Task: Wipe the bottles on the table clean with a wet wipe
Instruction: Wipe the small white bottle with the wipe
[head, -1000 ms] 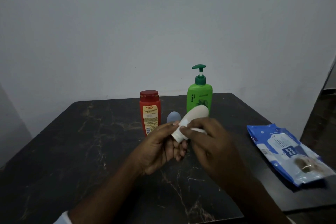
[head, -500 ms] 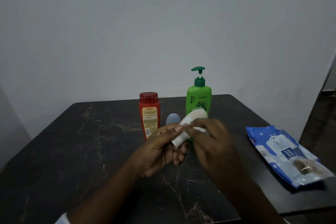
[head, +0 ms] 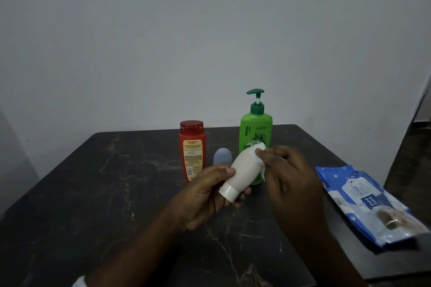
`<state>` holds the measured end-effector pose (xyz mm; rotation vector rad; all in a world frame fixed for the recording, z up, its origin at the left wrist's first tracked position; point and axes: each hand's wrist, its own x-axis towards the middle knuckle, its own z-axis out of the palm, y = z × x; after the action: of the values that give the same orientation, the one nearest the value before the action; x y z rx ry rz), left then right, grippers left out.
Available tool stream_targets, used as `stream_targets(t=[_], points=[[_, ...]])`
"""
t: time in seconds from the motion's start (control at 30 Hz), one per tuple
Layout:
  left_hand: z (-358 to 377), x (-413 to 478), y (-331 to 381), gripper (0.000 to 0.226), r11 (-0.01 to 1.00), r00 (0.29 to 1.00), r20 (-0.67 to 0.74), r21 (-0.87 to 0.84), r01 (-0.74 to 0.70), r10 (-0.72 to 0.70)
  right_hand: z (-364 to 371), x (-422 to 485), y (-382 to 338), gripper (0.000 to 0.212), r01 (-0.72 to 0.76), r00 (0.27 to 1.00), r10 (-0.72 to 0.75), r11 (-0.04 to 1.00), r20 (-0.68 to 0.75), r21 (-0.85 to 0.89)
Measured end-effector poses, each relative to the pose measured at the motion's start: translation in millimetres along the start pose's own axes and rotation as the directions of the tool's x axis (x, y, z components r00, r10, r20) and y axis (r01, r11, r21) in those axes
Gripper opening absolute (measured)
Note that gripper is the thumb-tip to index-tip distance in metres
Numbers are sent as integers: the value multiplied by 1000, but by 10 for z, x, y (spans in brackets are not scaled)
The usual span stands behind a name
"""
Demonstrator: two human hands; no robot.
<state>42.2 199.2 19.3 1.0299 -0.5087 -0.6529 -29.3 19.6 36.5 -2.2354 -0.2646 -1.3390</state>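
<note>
A small white bottle (head: 242, 171) is held above the middle of a dark marble-patterned table (head: 116, 182), tilted with its cap toward the person at about 7 o'clock and its rounded base pointing away at 1 o'clock. The left hand (head: 205, 198) is closed around the cap end, thumb lying along the body, while the right hand (head: 289, 182) pinches a folded wet wipe (head: 257, 150) against the bottle's far end. The bottle looks like light, smooth plastic that would turn slick once damp; a firm hold near the cap's ridge, as here, seems the surest place to grip while the wipe works the body. Behind it, at 12 o'clock, stand a green pump bottle (head: 255, 137) and, to its left at 11 o'clock, a red bottle (head: 192, 149), with a low blue-grey rounded object (head: 222, 156) between them, too hidden to identify. The tall pump bottle may tip if knocked. At 3 o'clock, near the table's edge, lies the blue pack of wipes (head: 363, 200).
</note>
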Motion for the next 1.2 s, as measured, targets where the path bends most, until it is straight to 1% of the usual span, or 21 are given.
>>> stream_targets(t=[0.1, 0.17, 0.23, 0.33, 0.4, 0.53, 0.67, 0.73, 0.87, 0.9, 0.97, 1.07, 1.13, 1.2], points=[[22, -1, 20, 41, 998, 999, 17, 24, -50, 50, 28, -15, -48, 29, 0, 1000, -1, 1000, 15, 27], [44, -8, 26, 35, 998, 998, 27, 29, -62, 61, 26, -10, -68, 29, 3, 1000, -3, 999, 18, 44], [47, -9, 35, 35, 996, 996, 27, -3, -86, 86, 7, 14, -81, 27, -5, 1000, 2, 992, 31, 122], [39, 4, 42, 41, 989, 990, 4, -34, -141, 141, -20, 36, -94, 28, -23, 998, 8, 961, 55, 276], [43, 4, 44, 41, 984, 985, -17, -53, -172, 171, -21, 32, -110, 28, -29, 998, 10, 952, 65, 304], [57, 4, 78, 49, 969, 973, -114, -125, -213, 200, -16, 21, -117, 22, -18, 994, -14, 954, 105, 298], [56, 20, 123, 65, 959, 954, -186, -115, -259, 235, -52, 34, -86, 22, 10, 991, -47, 961, 127, 278], [55, 24, 120, 66, 958, 949, -199, -97, -269, 246, -56, 26, -90, 24, 49, 988, -83, 969, 131, 244], [47, 26, 99, 62, 961, 947, -198, -67, -269, 252, -34, -23, -119, 28, 186, 968, -208, 970, 141, 154], [43, 27, 97, 62, 960, 947, -197, -68, -271, 253, -34, -25, -108, 29, 202, 964, -221, 971, 151, 131], [44, 26, 100, 64, 959, 947, -195, -73, -273, 255, -38, -5, -53, 29, 172, 967, -186, 981, 174, 94], [56, 28, 97, 62, 958, 944, -205, -71, -276, 257, -68, 39, 21, 27, 73, 976, -95, 991, 196, 113], [59, 33, 89, 62, 959, 943, -208, -59, -277, 260, -74, 35, 2, 25, 71, 978, -99, 986, 184, 150], [58, 32, 86, 59, 960, 945, -198, -51, -275, 260, -54, 6, -58, 26, 120, 975, -146, 980, 170, 156]])
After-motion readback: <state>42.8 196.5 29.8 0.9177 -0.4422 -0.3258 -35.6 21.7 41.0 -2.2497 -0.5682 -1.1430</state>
